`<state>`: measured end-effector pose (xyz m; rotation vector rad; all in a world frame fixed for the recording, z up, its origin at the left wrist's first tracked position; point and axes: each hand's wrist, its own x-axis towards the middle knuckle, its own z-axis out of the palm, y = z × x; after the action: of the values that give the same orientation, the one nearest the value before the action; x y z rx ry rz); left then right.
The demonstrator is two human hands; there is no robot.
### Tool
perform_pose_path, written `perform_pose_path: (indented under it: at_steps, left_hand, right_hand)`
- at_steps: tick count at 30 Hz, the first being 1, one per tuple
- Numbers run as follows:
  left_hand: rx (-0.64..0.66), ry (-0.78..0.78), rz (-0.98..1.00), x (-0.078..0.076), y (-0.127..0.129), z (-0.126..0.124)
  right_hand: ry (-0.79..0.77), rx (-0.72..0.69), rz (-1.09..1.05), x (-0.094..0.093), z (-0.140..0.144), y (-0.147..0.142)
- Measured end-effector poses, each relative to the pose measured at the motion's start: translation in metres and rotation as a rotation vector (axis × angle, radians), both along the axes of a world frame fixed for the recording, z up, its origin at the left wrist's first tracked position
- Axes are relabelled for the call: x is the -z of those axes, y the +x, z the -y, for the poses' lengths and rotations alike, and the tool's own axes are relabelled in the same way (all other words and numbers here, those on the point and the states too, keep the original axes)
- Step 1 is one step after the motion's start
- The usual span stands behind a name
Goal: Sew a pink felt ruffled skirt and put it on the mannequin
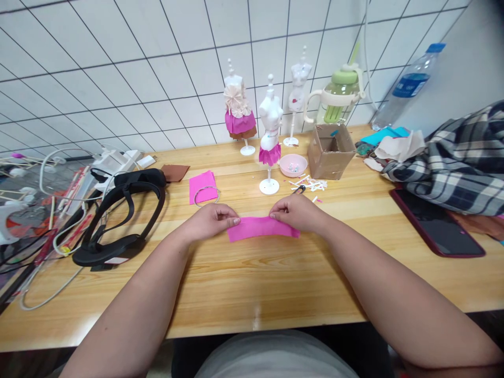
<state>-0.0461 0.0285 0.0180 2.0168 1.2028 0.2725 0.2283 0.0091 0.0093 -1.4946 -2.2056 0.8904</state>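
Observation:
A strip of bright pink crepe-like paper [263,229] stretches between my two hands, just above or on the wooden table. My left hand [216,219] pinches its upper left corner between thumb and fingers. Along the upper edge, right of the middle, my right hand [293,212] grips it the same way. Straight beyond stands a small white mannequin [271,118] wearing a short pink ruffle [270,154]. Left of the strip lie a folded pink sheet [202,186] and a thin metal ring [207,195] partly over it.
Behind stand a dressed mannequin [239,113], a bare one [298,84], a cardboard box [331,152], a pink bowl [293,165] with small bits, and a green-lidded jug [342,94]. A black headset [118,226] and cables lie left; a phone [437,223] and plaid cloth [468,152] lie right.

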Motion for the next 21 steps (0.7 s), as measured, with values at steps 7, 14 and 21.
perform_pose_path:
  at_steps: [7, 14, 21]
  left_hand:
    - [0.122, 0.607, -0.206, 0.002, 0.037, 0.025]
    - [0.304, 0.401, -0.495, 0.022, 0.068, 0.050]
    - [0.254, 0.406, -0.520, 0.023, 0.061, 0.049]
  right_hand:
    - [0.056, 0.132, 0.223, 0.002, 0.006, -0.020]
    - [0.021, 0.188, 0.226, 0.003, 0.004, -0.016]
    - [0.034, 0.173, 0.262, 0.007, 0.002, -0.014]
